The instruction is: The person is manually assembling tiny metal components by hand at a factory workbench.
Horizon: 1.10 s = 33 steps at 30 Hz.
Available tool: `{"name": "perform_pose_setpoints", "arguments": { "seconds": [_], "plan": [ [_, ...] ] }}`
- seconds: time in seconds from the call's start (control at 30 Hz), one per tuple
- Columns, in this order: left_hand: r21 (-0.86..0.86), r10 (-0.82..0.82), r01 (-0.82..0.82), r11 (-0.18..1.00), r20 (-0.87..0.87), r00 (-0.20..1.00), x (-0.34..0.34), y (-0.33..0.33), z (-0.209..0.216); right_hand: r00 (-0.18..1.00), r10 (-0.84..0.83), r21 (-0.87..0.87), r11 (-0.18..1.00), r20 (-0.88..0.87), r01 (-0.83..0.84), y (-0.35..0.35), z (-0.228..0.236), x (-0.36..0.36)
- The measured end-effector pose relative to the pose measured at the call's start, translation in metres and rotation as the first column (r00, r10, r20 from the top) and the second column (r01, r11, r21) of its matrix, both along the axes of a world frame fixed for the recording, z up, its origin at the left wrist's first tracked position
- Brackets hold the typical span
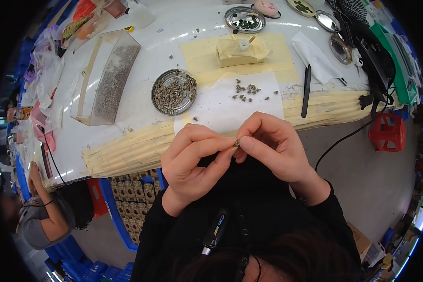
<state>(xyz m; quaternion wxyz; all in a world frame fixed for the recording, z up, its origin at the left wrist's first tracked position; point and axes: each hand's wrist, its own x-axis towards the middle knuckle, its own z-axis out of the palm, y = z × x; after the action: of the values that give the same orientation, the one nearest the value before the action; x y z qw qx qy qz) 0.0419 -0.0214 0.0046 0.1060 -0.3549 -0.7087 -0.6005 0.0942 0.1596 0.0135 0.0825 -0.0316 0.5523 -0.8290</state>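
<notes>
Small metal part (237, 142) being pinched between fingers of left hand (192, 162) and right hand (275, 148), hovering near the surface (141, 94) edge.

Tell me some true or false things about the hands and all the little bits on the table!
1. Both hands pinch one tiny part between them. True: the left hand and right hand meet on the tiny part.
2. The round metal dish nearest the hands is empty. False: it is full of small greyish pieces.
3. A few loose pieces lie on the white sheet. True.
4. The long clear box stands on the right side of the table. False: it is on the left.
5. The black tool is held in the right hand. False: it lies on the table.
</notes>
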Motion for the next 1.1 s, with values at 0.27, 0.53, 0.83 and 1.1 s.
{"name": "perform_pose_setpoints", "arguments": {
  "seconds": [0.27, 0.53, 0.83, 1.1],
  "plan": [
    [-0.043, 0.052, -0.055, 0.998, -0.070, 0.996, 0.003, 0.007, 0.004, 0.969, -0.223, 0.076, 0.970, -0.106, 0.231, -0.007, 0.001, 0.009],
    [-0.004, 0.121, -0.121, 0.993, -0.029, 0.992, 0.005, 0.016, -0.001, 0.944, -0.235, 0.124, 0.955, -0.231, 0.268, -0.005, -0.010, 0.016],
    [0.042, 0.190, -0.189, 0.981, -0.043, 0.981, 0.001, 0.023, 0.007, 0.983, -0.116, -0.063, 0.992, -0.142, 0.108, 0.006, -0.004, -0.004],
    [-0.032, 0.248, -0.256, 0.966, -0.151, 0.957, 0.007, 0.022, 0.010, 0.999, 0.018, -0.182, 0.983, -0.033, -0.024, 0.011, -0.015, -0.010]
  ]
}}
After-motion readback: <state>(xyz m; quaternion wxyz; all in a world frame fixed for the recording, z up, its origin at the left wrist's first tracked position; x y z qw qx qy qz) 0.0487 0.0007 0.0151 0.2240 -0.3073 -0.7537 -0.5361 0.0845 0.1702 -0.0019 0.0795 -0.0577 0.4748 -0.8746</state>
